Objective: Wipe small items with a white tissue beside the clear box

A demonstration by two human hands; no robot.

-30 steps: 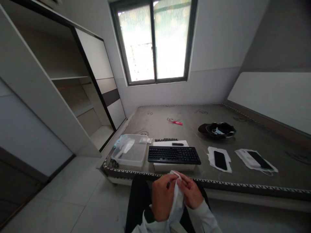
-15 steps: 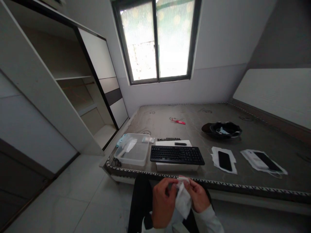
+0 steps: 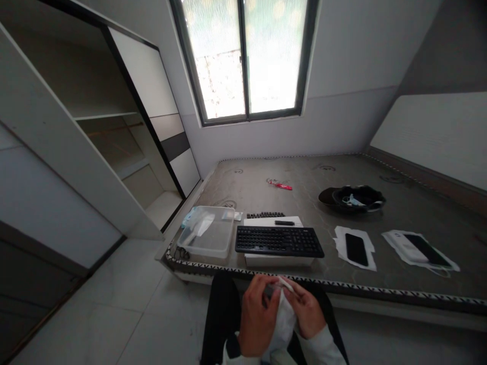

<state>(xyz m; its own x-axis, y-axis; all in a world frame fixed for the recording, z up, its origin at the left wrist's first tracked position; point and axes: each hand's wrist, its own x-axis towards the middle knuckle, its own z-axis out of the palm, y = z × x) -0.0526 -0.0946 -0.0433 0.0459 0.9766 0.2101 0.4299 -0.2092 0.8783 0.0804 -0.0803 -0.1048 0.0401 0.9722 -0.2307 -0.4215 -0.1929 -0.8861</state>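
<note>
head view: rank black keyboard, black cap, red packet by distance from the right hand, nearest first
From the right hand, which holds a white cloth with the left hand:
1. Black keyboard, just ahead, at the near edge of the mattress.
2. Black cap, farther back, to the right.
3. Red packet, farthest back, near the middle.

Blown-out window [image 3: 247,56], wide-angle edge distortion.

White cloth [image 3: 284,320], soft, matt, creased, pinched between left hand [image 3: 258,317] and right hand [image 3: 307,313]. Keyboard [image 3: 279,241]: black matt plastic. Storage box [image 3: 207,235]: clear smooth plastic. Mattress [image 3: 304,197]: grey quilted fabric, dull. Phone [image 3: 356,249]: glossy black, lying on white paper. Floor tiles [image 3: 125,309]: pale, smooth, faintly shiny.
</note>
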